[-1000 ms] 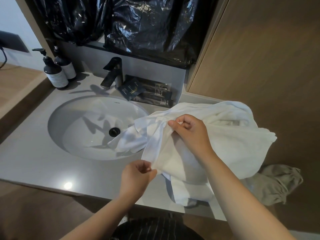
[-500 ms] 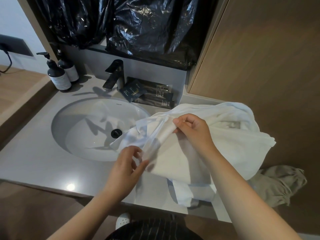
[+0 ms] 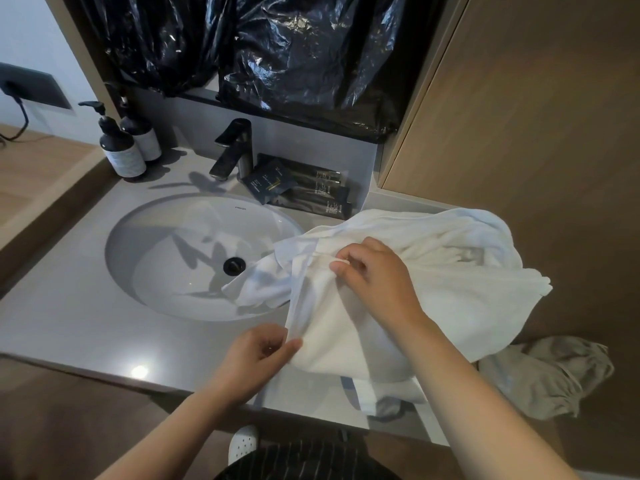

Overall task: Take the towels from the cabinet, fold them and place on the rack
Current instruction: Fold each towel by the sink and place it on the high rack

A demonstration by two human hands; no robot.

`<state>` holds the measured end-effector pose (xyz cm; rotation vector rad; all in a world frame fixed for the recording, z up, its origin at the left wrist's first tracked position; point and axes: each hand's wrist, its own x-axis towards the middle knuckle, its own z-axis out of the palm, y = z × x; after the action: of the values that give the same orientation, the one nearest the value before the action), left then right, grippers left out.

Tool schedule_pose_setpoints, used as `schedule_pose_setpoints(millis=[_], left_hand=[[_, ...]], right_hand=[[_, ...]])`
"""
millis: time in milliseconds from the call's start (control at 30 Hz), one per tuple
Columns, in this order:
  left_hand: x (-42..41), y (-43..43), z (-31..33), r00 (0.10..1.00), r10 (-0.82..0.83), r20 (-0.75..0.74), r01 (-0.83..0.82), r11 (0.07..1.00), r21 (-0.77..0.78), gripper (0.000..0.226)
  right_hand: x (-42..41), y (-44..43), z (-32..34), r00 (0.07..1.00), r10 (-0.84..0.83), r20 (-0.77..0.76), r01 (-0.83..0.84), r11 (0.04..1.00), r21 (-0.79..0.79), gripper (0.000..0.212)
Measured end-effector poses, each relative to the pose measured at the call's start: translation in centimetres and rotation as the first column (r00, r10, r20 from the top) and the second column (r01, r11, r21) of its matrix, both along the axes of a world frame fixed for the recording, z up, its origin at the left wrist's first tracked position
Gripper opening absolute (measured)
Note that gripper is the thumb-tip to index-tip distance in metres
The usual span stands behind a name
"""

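Grey stone countertop fills the lower left and middle of the frame, with a wooden cabinet panel rising along the right side and crumpled black plastic sheeting hanging across the top. An oval white sink basin is set into the counter at centre left. Heaped over the counter's right end, and spilling partly over the basin's right rim, lies a white towel, rumpled and not yet folded; a second, beige cloth hangs off the counter edge at lower right. Behind the basin stand a dark faucet, flat dark toiletry packets and, toward the upper left, two pump bottles. The right hand pinches a towel hem near the middle of the frame, fingers closed on the fabric. The left hand, lower and well apart from the right, is clamped on the same hem at a corner. This looks like the start of folding: finding and spreading one edge. The next move probably calls for drawing the hands wider to tension the hem, then lifting the cloth clear of the basin to square it.
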<state>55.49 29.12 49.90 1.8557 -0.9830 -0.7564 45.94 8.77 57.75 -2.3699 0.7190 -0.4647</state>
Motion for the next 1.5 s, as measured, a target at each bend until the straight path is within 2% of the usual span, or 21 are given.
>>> schedule_pose_setpoints(millis=[100,200,267,367,467,533,633,700,767,833,967,1067,1167,1267,1333,1367,1400,1500], left_hand=[[-0.2,-0.4,-0.1,0.998,0.044,-0.042,-0.047,0.996,-0.073,0.049],[0.0,-0.8,-0.5,0.997,0.049,-0.052,-0.049,0.999,-0.011,0.051],[0.4,-1.2,-0.6,0.992,0.068,-0.105,-0.062,0.996,0.059,0.037],[1.2,-2.4,-0.3,0.95,0.178,-0.255,-0.174,0.984,0.039,0.019],[1.6,-3.2,0.1,0.916,0.177,-0.359,-0.187,0.982,0.008,0.03],[1.5,-3.0,-0.1,0.89,0.147,-0.432,-0.16,0.987,0.007,0.029],[1.1,-2.6,-0.6,0.838,0.134,-0.53,-0.149,0.989,0.013,0.037],[0.6,-2.8,-1.1,0.873,0.188,-0.45,-0.182,0.982,0.057,0.04],[0.2,-3.3,-1.5,0.89,0.275,-0.364,-0.251,0.961,0.113,0.043],[0.2,-3.9,-1.9,0.909,0.27,-0.319,-0.239,0.962,0.134,0.049],[0.6,-4.6,-2.2,0.903,0.224,-0.365,-0.159,0.967,0.2,0.05],[0.9,-4.9,-2.5,0.887,0.179,-0.427,-0.082,0.968,0.237,0.041],[0.9,-4.6,-2.8,0.887,0.214,-0.408,-0.13,0.966,0.225,0.042],[0.4,-4.0,-2.8,0.92,0.33,-0.211,-0.302,0.94,0.158,0.042],[-0.2,-3.3,-2.4,0.924,0.375,-0.072,-0.374,0.927,0.038,0.04],[-0.5,-3.1,-2.0,0.921,0.388,-0.035,-0.389,0.921,-0.029,0.032],[-0.6,-2.9,-1.5,0.918,0.395,-0.039,-0.396,0.916,-0.064,0.025],[0.1,-3.3,0.6,0.919,0.359,-0.162,-0.358,0.933,0.036,0.052]], right_hand=[[0.7,0.4,-0.4,0.998,-0.012,-0.059,0.003,0.988,-0.152,0.012],[1.1,1.0,-0.9,0.992,0.003,-0.13,-0.029,0.979,-0.2,0.013],[1.4,1.2,-1.2,0.99,0.026,-0.136,-0.053,0.978,-0.202,0.014],[1.7,1.4,-1.3,0.99,0.057,-0.13,-0.087,0.968,-0.237,0.013],[1.2,1.7,-1.2,0.996,0.065,-0.06,-0.079,0.959,-0.27,0.014],[0.8,1.7,-1.3,0.994,0.092,-0.055,-0.104,0.948,-0.3,0.014],[1.1,1.9,-1.9,0.979,0.088,-0.186,-0.149,0.927,-0.344,0.015],[2.0,1.8,-2.5,0.962,0.043,-0.268,-0.142,0.922,-0.361,0.018],[2.7,1.6,-3.0,0.96,0.009,-0.278,-0.121,0.914,-0.387,0.019],[2.9,1.5,-3.3,0.966,-0.007,-0.258,-0.104,0.904,-0.414,0.018],[2.9,1.2,-3.8,0.986,-0.036,-0.164,-0.04,0.896,-0.443,0.008],[2.9,0.7,-4.0,0.971,-0.009,-0.24,-0.103,0.887,-0.449,0.012],[2.8,0.4,-3.7,0.967,0.024,-0.252,-0.132,0.897,-0.422,0.014],[2.9,0.3,-3.2,0.976,0.059,-0.209,-0.142,0.901,-0.409,0.015],[3.0,0.2,-2.8,0.986,0.075,-0.151,-0.131,0.906,-0.402,0.014],[3.0,0.2,-2.6,0.989,0.08,-0.123,-0.123,0.91,-0.397,0.014],[3.0,0.2,-2.4,0.992,0.082,-0.097,-0.114,0.911,-0.395,0.013],[3.1,0.2,-1.8,0.996,0.083,-0.042,-0.092,0.926,-0.365,0.013]])
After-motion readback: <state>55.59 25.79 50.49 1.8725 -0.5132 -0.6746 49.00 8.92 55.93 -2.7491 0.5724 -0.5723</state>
